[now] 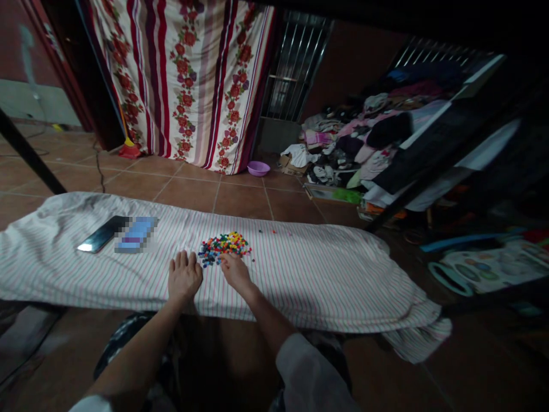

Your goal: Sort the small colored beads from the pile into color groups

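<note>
A pile of small beads or pellets [227,242] in yellow, red, green, orange and blue lies on a striped cloth [326,274]. My left hand [186,276] rests palm down on the cloth, just left of the pile, with its fingers stretched out and nothing held. At the pile's near edge is my right hand [237,271], its fingers curled together against the beads. Whatever sits between those fingertips is too small to make out. Dark blue pieces gather on the pile's left side. A few single pieces lie apart, farther right on the cloth.
Two phone-like devices lie left on the cloth: a dark one [103,233] and a blurred one [136,234]. Beyond are a flowered curtain [184,86], a purple basin [258,168], a red broom [129,150] and heaped clothes [351,137]. Dark poles slant at both sides.
</note>
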Demonstrator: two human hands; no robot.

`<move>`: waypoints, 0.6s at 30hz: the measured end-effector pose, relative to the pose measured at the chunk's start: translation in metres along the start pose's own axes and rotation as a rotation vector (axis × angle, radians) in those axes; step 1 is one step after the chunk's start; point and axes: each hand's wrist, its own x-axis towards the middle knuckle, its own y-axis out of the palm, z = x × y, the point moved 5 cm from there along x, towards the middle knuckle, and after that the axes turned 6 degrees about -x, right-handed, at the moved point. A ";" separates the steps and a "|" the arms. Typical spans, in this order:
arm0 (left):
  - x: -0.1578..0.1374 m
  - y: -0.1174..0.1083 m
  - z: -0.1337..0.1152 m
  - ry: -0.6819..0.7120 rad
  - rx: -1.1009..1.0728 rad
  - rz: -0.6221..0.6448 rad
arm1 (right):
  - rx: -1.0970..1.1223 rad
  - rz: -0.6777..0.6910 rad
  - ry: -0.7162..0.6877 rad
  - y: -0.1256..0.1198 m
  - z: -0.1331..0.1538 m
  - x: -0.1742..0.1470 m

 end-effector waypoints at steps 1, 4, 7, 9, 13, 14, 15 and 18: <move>0.000 0.000 0.000 0.006 -0.006 -0.006 | -0.036 0.015 -0.008 0.003 0.001 0.002; 0.001 0.001 -0.001 0.019 0.034 -0.015 | -0.098 0.028 -0.047 0.010 0.002 0.003; 0.001 0.003 -0.001 0.006 0.084 -0.021 | -0.124 -0.001 -0.071 0.015 0.000 0.002; 0.002 0.004 -0.001 0.001 0.094 -0.026 | -0.129 -0.023 -0.065 0.017 -0.002 0.002; 0.001 0.005 0.000 0.004 0.099 -0.028 | -0.132 -0.035 -0.056 0.019 -0.002 0.005; 0.001 0.005 0.000 0.003 0.101 -0.028 | -0.130 -0.037 -0.055 0.019 -0.002 0.005; 0.001 0.005 0.000 0.001 0.104 -0.028 | -0.123 -0.043 -0.052 0.018 -0.002 0.005; 0.001 0.004 0.000 -0.003 0.107 -0.026 | -0.060 -0.085 -0.057 0.015 -0.003 0.004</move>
